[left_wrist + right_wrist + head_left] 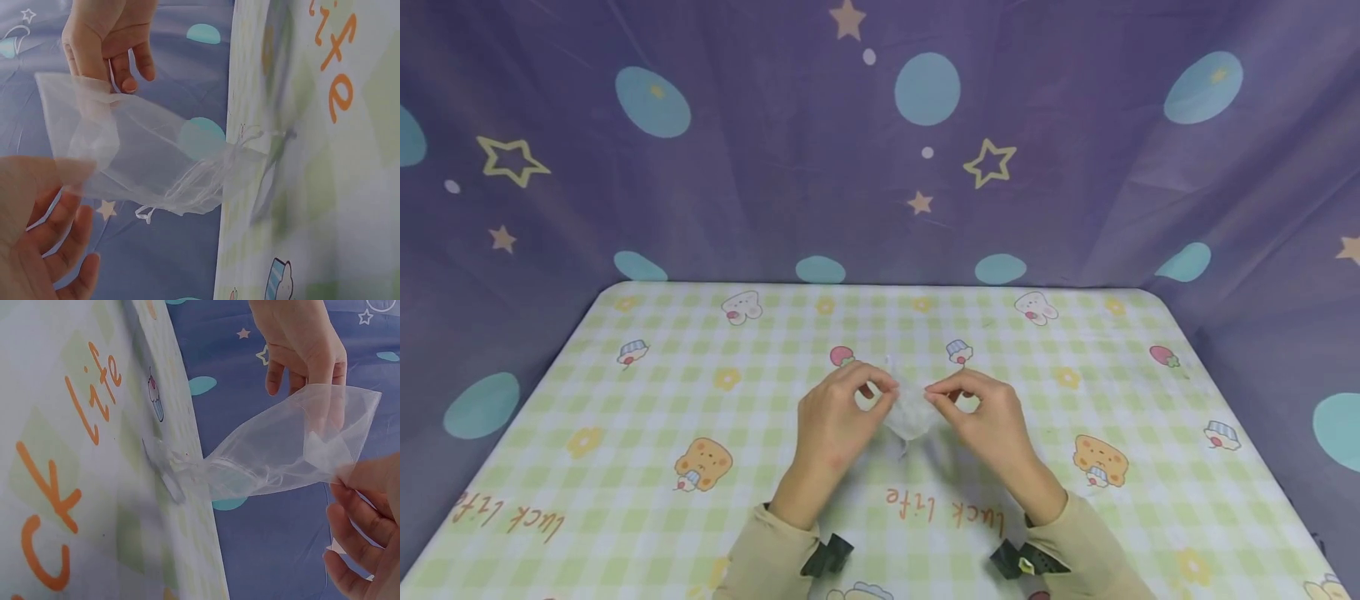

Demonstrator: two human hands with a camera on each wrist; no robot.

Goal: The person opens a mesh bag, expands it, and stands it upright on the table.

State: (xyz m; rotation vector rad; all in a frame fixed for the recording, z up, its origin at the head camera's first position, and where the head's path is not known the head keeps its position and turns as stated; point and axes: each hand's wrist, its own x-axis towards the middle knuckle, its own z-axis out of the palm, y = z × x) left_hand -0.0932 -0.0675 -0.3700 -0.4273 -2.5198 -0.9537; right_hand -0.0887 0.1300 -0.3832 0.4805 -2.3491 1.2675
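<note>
A sheer white drawstring pouch [910, 419] hangs between my two hands, just above the tablecloth. My left hand [838, 417] pinches its upper edge at one side between thumb and forefinger. At the other side, my right hand [988, 417] pinches the same edge in the same way. Both wrist views show the gathered end of the pouch [144, 144] pointing down at the table, with thin white cords [178, 462] dangling from it. A paler white patch [328, 452] shows through the mesh near the held edge; I cannot tell what it is.
The table [805, 333] has a green-and-white checked cloth printed with bears, cupcakes, strawberries and flowers. A purple curtain [790, 167] with stars and blue ovals stands behind and along the sides. Dark camera mounts [827, 557] sit at both wrists.
</note>
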